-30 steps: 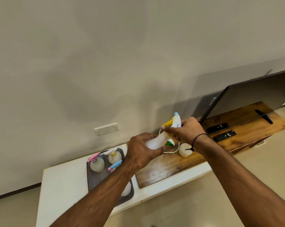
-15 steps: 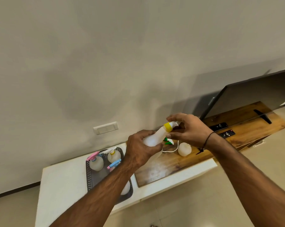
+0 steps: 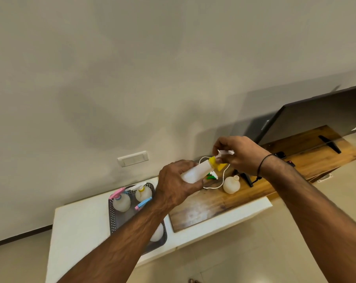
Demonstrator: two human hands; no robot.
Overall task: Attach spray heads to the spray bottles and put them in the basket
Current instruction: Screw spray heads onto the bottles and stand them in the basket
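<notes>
My left hand (image 3: 176,185) grips a white spray bottle (image 3: 194,174), tilted with its neck up and to the right. A yellow and white spray head (image 3: 219,161) sits at that neck, and my right hand (image 3: 237,155) holds it with curled fingers. Below them on the wooden board (image 3: 218,207) stands a headless white bottle (image 3: 231,184), with a green and white spray head (image 3: 211,176) and its thin tube beside it. The dark perforated basket (image 3: 112,216) at the left holds several bottles with heads (image 3: 121,202), one partly hidden by my left forearm.
The basket and board lie on a white counter (image 3: 81,225) against a beige wall with a switch plate (image 3: 133,158). A dark TV screen (image 3: 316,117) stands on the board at the right, with remotes (image 3: 283,158) near its foot. Tiled floor lies below.
My right hand has turned around the spray head at the bottle neck, so the yellow trigger now points down and right. The left hand holds the bottle in about the same place.
</notes>
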